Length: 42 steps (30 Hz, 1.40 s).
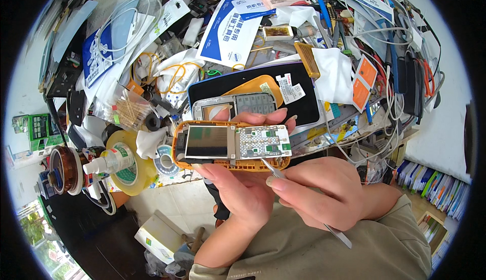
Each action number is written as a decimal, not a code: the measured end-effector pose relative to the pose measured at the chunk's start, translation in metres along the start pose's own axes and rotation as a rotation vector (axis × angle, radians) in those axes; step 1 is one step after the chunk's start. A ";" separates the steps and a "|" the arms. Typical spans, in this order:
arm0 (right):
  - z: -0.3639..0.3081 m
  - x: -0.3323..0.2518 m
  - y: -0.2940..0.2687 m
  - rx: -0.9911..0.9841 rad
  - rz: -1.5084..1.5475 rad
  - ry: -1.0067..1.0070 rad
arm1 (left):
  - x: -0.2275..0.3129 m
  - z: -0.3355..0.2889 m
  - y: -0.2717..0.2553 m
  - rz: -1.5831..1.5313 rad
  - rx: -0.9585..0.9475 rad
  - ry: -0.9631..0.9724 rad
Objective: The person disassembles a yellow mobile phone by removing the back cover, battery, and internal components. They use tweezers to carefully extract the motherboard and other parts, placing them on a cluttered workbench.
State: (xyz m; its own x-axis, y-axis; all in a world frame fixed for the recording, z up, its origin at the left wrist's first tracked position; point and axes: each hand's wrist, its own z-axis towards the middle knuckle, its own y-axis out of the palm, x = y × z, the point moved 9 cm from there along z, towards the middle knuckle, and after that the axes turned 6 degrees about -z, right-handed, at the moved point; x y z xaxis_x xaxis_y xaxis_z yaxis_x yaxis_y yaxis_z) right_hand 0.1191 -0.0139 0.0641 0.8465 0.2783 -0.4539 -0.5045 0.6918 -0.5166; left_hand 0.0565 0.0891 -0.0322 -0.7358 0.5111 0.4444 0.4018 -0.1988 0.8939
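My left hand is closed round an opened keypad phone in an orange housing, its palm below and fingertips over the far edge. The phone's small screen lies on the left, the bare keypad circuit board on the right. Between thumb and fingers, my right hand grips a slim metal pry tool. One tip meets the board's near edge by the orange rim; the flat end sticks out below my hand. Just beyond the phone, a grey front cover with keys rests on a dark tablet.
An orange cover also lies on the tablet. At left stand a spray bottle, a yellowish tape roll and a solder spool. Papers, tools and a white cable crowd the bench. A white box sits below.
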 end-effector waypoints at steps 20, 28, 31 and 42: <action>0.016 0.046 -0.027 -0.151 0.709 0.542 | -0.001 -0.005 -0.002 -0.116 -0.087 -0.212; 0.032 0.041 0.006 -0.291 0.148 0.352 | 0.012 -0.011 -0.002 0.304 -0.066 -0.065; 0.028 0.039 0.006 -0.287 0.148 0.361 | 0.018 -0.008 -0.002 0.417 -0.135 0.044; 0.032 0.046 -0.010 -0.140 0.425 0.398 | 0.007 -0.008 0.013 0.018 -0.256 -0.140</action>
State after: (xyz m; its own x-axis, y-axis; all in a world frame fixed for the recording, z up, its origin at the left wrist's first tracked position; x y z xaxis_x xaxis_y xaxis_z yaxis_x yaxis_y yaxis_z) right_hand 0.1685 0.0127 0.0717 0.4501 0.2222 -0.8649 -0.8255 0.4728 -0.3082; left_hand 0.0519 0.0839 -0.0170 -0.6406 0.6123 0.4634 0.2497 -0.4045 0.8798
